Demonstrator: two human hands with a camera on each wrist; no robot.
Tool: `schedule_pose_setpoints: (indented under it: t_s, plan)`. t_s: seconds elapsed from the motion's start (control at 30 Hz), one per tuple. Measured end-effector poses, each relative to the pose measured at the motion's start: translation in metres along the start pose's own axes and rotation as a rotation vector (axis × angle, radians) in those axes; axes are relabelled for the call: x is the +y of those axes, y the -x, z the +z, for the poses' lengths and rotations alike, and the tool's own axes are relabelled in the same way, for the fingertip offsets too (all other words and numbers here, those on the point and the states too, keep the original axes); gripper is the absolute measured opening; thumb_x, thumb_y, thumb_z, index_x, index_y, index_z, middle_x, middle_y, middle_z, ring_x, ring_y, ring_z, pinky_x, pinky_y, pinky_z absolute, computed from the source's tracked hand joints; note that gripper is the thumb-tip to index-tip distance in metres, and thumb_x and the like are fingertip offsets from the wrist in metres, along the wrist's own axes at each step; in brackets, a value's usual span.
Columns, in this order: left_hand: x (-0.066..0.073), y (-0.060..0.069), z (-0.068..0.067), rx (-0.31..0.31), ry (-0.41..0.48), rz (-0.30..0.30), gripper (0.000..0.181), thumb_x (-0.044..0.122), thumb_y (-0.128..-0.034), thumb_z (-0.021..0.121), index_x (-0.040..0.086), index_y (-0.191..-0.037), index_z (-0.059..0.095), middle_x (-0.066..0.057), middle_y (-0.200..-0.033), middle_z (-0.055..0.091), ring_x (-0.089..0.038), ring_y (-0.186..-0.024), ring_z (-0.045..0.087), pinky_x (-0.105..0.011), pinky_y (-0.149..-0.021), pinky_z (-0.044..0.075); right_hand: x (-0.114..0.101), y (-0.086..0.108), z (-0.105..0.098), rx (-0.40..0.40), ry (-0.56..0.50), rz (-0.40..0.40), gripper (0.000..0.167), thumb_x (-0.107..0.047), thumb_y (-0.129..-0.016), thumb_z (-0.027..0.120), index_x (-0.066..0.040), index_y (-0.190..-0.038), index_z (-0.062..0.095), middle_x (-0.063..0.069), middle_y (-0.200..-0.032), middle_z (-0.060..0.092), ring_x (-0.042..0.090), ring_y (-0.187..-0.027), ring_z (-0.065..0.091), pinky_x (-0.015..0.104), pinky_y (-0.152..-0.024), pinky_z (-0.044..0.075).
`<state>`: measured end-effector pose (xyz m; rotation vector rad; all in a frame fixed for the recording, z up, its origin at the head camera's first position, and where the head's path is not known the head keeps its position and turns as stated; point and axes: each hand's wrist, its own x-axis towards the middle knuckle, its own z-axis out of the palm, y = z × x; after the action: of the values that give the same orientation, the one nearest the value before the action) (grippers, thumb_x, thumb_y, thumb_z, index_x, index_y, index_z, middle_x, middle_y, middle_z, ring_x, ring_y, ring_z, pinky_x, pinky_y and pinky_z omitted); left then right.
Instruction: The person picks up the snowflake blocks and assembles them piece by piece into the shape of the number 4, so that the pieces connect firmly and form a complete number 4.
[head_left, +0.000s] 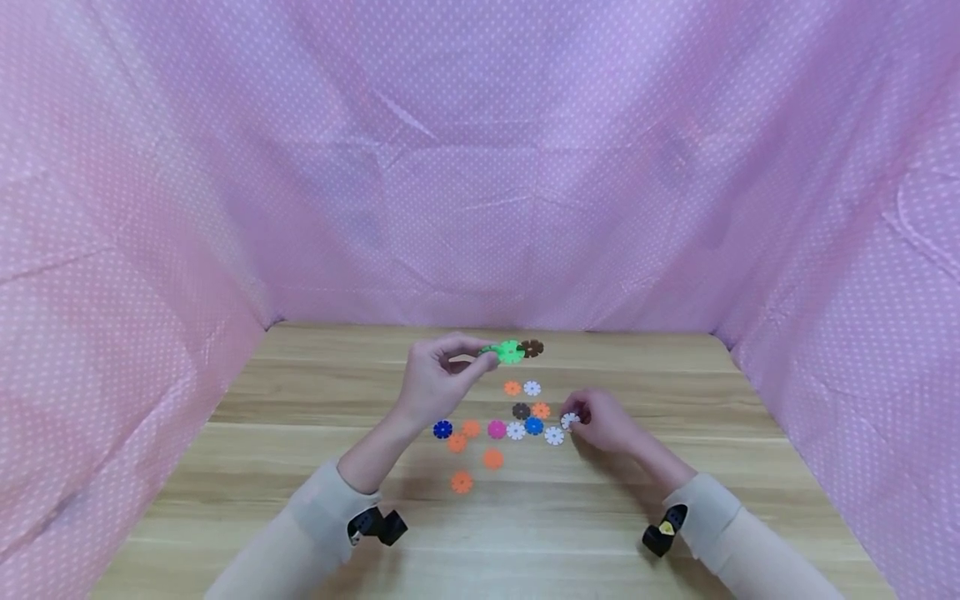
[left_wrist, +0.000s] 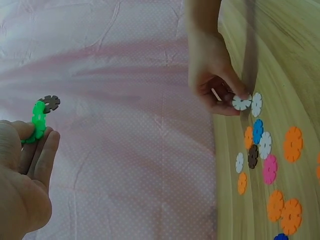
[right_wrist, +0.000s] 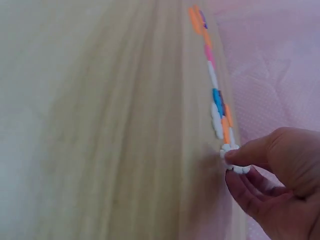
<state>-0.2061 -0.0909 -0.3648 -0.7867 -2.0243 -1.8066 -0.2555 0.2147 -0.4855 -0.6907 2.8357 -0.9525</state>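
My left hand [head_left: 442, 375] is raised over the far part of the table, pinching a green notched disc [head_left: 512, 352] between thumb and fingers. Joined to its right side is a brown notched disc [head_left: 533, 348]; in the left wrist view more green shows beside the thumb. Lower and to the right, my right hand [head_left: 603, 421] pinches a white notched disc [head_left: 570, 421] by its edge, partly covered by the thumb in the right wrist view. Close by on the table lies another white disc [head_left: 554, 436], with a blue disc [head_left: 533, 426] to its left.
Several more flat discs lie spread on the wooden table [head_left: 300, 500], among them a pink disc [head_left: 497, 429], a dark blue disc [head_left: 442, 429] and an orange disc [head_left: 462, 482]. Pink dotted cloth [head_left: 480, 208] hangs behind and on both sides.
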Motion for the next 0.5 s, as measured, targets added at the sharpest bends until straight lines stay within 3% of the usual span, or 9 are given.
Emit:
schedule_pose_setpoints:
  t_s: [0.13,0.37,0.5]
  plan:
    - [0.0,-0.001,0.0,0.001,-0.002,0.0,0.008,0.0,-0.0942,0.078,-0.004,-0.101,0.078,-0.023,-0.1,0.08,-0.01,-0.088,0.081,-0.032,-0.083,0.071,-0.004,-0.001,-0.011,0.056,-0.124,0.047,0.011,0.0,-0.093,0.074,-0.002,-0.104,0.075,0.007,-0.093,0.074,0.013,-0.084,0.066,0.018,-0.073,0.06]
    - [0.0,0.001,0.002,0.006,0.008,-0.006,0.009,-0.001,-0.0937,0.078,-0.005,-0.102,0.078,-0.023,-0.1,0.08,-0.017,-0.089,0.082,-0.032,-0.083,0.071,-0.029,-0.002,-0.044,0.172,-0.399,0.083,0.022,-0.004,-0.097,0.075,0.008,-0.114,0.073,0.022,-0.101,0.078,0.013,-0.081,0.074,0.024,-0.073,0.068]
    - [-0.001,0.0,0.004,0.007,0.016,-0.007,0.009,-0.001,-0.0937,0.078,-0.006,-0.102,0.078,-0.024,-0.1,0.08,-0.02,-0.089,0.082,-0.032,-0.083,0.071,-0.049,-0.003,-0.063,0.222,-0.589,0.094,0.029,-0.002,-0.098,0.074,0.016,-0.12,0.068,0.017,-0.101,0.08,0.011,-0.081,0.078,0.027,-0.077,0.071]
